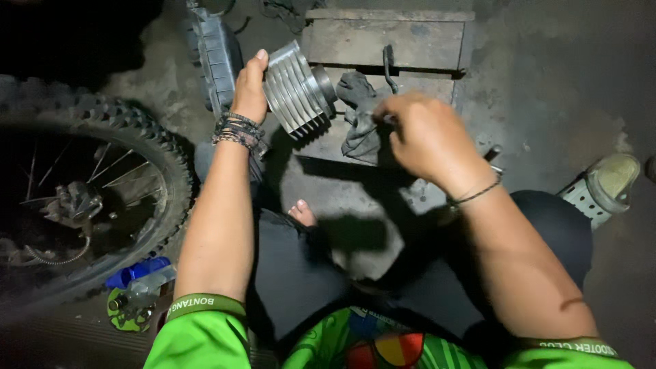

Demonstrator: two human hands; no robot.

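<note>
1. The left hand (250, 87) grips a finned metal engine cylinder (298, 89) from its left side, the fingers wrapped behind it and the thumb up along the edge of the fins. It holds the cylinder off the ground, tilted, with the bore end pointing toward the right.
2. Several beaded bracelets (237, 130) circle the left wrist.
3. The right hand (427, 133) is clenched around a small thin object at its fingertips, too blurred to name. It sits just to the right of the cylinder, above a dark grey rag (360, 116).
4. A thin cord bracelet (476, 194) runs round the right wrist.
5. The rag lies crumpled on a low, worn wooden bench (389, 42), beside a dark metal hook-shaped tool (389, 65).
6. A knobby motorcycle tyre (147, 147) with spoked rim fills the left side, lying near the person's left arm.
7. A blue bottle (138, 271) and a clear bottle (147, 287) lie by the tyre, at the lower left.
8. A bare toe (302, 213) shows between the 2 forearms, over dark trousers.
9. A pale perforated clog (605, 184) rests on the concrete floor (547, 89), well apart to the right.
10. Both sleeves (198, 335) are bright green.
</note>
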